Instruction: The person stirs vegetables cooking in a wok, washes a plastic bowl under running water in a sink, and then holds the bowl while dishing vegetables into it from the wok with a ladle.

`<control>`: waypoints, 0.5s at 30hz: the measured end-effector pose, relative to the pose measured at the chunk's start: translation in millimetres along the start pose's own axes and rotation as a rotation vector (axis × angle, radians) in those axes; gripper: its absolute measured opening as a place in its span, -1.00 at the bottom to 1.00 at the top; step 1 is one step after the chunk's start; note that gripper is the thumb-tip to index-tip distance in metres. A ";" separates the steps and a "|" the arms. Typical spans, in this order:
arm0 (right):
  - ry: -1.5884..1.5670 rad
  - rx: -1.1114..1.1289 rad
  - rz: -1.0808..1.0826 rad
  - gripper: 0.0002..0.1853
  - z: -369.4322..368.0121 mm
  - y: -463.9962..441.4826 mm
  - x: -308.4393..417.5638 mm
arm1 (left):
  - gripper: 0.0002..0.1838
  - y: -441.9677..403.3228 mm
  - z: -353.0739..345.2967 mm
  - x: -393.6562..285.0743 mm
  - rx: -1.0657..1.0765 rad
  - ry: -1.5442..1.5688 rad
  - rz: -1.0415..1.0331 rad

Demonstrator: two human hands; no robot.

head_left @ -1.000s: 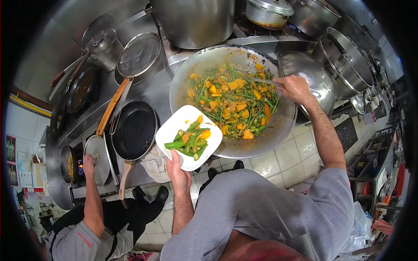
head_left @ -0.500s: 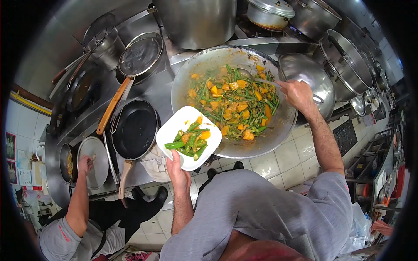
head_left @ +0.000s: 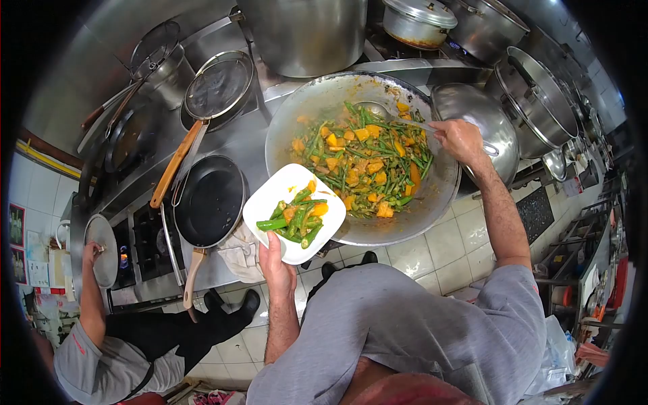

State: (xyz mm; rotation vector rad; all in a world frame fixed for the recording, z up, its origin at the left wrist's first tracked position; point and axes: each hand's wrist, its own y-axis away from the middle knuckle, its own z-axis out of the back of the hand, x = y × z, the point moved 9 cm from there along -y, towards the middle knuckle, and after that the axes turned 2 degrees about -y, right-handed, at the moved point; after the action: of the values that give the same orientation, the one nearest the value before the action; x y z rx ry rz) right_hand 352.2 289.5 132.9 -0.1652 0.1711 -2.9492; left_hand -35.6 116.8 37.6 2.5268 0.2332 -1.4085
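Observation:
My left hand point(head_left: 278, 271) grips the near edge of a white square plate point(head_left: 261, 194), thumb over the rim. Green vegetable pieces and orange chunks point(head_left: 295, 217) lie on the plate, which is held over the near left edge of a large wok point(head_left: 290, 118). In the wok is a mix of green beans and orange chunks point(head_left: 361, 162), with faint steam at the left. My right hand point(head_left: 462, 143) is closed around the handle of a long metal serving spoon point(head_left: 413, 123). Its bowl rests at the far side of the food, partly in it.
A co-worker's hand point(head_left: 93, 251) holds a round lid point(head_left: 104, 233) at the left, beside a lit burner point(head_left: 123, 256). A black frying pan point(head_left: 209, 199) and a sieve point(head_left: 219, 84) lie left of the wok. A stockpot point(head_left: 304, 34) stands behind; a metal dome point(head_left: 472, 121) sits right.
The co-worker's hand and lid have moved left, uncovering the burner; the small pan there no longer shows. My right hand and the spoon have shifted slightly. The plate has barely moved.

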 end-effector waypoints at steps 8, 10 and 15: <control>-0.005 -0.021 -0.032 -0.75 8.7 9.6 -5.7 | -0.46 -1.0 -4.2 1.0 -0.003 -0.006 0.001; -0.024 0.005 -0.036 -0.73 2.8 10.0 -11.0 | -0.45 -1.9 -8.6 2.1 0.031 -0.001 0.014; -0.065 0.040 -0.096 -0.72 1.2 15.5 -19.2 | -0.46 -5.4 -15.1 4.8 0.046 -0.005 0.017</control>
State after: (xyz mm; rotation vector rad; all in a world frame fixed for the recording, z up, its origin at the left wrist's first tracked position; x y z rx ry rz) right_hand 373.8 277.9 130.2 -0.2701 0.0971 -3.0353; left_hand -22.2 126.4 40.5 2.5554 0.1798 -1.4299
